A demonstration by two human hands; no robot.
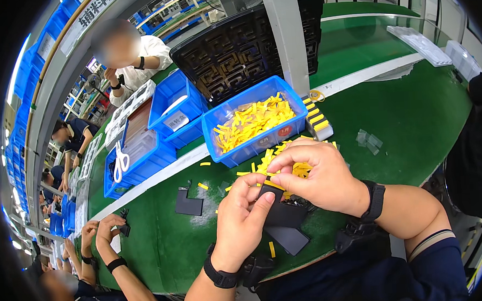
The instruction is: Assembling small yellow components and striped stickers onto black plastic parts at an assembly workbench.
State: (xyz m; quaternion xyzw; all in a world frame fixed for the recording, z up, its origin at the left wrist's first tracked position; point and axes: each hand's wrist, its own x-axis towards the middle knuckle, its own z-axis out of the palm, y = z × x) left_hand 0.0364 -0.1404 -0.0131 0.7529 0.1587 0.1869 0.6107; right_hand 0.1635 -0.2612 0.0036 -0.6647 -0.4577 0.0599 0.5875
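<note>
My left hand (243, 218) is closed round a small black block-like part (270, 190), its thumb lying along the near face. Across the upper end of that part runs a yellow strip (274, 184). The thumb and index finger of my right hand (319, 173) pinch together at this strip, touching the part's edge. Just beyond my fingers lies a loose heap of yellow strips (261, 164), partly hidden by my hands. More flat black parts (290, 239) rest on the green table below my hands, and an L-shaped black part (189, 204) lies to the left.
A blue bin (235, 158) full of yellow strips stands beyond my hands. White scissors (120, 161) hang on a blue box at left. Clear plastic pieces (369, 141) lie at right. A grey post (285, 39) rises behind the bin. A co-worker's hands (106, 229) work at left.
</note>
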